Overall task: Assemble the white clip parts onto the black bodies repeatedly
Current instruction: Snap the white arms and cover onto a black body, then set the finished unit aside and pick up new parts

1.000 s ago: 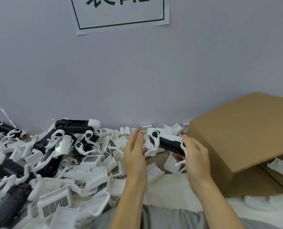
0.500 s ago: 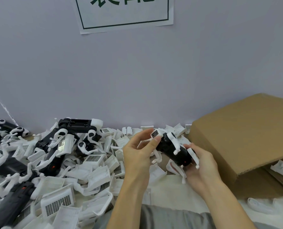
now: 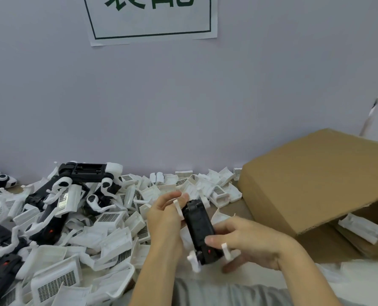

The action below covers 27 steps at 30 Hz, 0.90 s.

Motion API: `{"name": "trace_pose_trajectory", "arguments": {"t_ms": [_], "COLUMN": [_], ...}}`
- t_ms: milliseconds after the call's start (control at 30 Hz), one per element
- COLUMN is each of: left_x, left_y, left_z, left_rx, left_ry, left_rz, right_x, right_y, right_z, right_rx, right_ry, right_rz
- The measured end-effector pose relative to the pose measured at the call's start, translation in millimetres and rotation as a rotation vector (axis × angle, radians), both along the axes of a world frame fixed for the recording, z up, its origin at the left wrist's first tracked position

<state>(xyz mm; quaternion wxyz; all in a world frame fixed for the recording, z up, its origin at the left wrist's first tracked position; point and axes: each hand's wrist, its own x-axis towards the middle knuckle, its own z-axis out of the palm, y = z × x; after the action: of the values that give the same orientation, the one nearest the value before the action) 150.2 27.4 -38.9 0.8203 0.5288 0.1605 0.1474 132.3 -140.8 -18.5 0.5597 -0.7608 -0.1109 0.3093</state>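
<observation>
body: black body (image 3: 198,230) held between both hands above the worktop's near edge
axis: long, running away from the person
left hand (image 3: 165,215): gripped far end
right hand (image 3: 247,241): gripped near end, nearer the clips (image 3: 225,250)

Head-worn view, forward and down, near the cluttered table (image 3: 230,208).

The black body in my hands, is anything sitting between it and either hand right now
Nothing visible does. The left hand grips the black body at its far end and the right hand holds its near end, both in direct contact. The loose white clip parts lie off to the left.
</observation>
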Motion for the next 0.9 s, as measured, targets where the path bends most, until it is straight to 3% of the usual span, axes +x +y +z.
{"name": "trace_pose_trajectory", "arguments": {"t_ms": [67,167,367,633,733,900], "left_x": [2.4,3.2,-0.6,-2.9,-6.4,-12.4], "left_y": [-1.0,-3.8,-9.0,-15.2,-17.9,-20.7], "left_z": [-4.9,-4.1,0.1,-2.6,0.8,15.4], "left_rx": [0.015,0.002,0.021,0.097,0.125,0.336], "left_ry": [0.033,0.010,-0.060,-0.044,-0.047,-0.057], "left_rz": [0.010,0.035,-0.018,-0.036,-0.078,-0.096], "right_x": [-0.5,-1.2,11.2,61.8,60.3,26.4], "right_y": [-4.6,-6.1,-11.6,-124.6,-151.6,-101.7], "right_z": [-1.2,-0.4,30.0,130.7,134.0,101.1], "right_rx": [-0.040,0.088,0.633,0.810,0.917,0.785], "right_ry": [0.021,0.008,-0.096,-0.418,-0.369,-0.343], "right_rz": [0.039,-0.079,-0.600,-1.125,-1.129,-0.944]}}
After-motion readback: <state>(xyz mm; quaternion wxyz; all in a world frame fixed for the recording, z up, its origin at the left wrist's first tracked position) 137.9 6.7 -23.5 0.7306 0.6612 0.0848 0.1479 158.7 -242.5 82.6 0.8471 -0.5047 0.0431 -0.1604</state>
